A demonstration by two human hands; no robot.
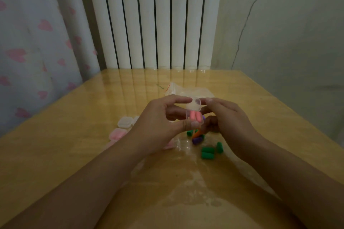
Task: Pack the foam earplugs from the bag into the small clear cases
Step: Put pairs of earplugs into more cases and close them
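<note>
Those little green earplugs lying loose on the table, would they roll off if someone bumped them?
Probably a bit. The green earplugs look like short round cylinders lying on their sides on a glossy table, so a nudge would likely roll them. Being foam, they are probably very light and squashy, so they should give under fingers rather than break.

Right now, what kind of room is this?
Probably a room at home: a white radiator on the wall, a curtain with pink hearts, and a small wooden table.
</note>
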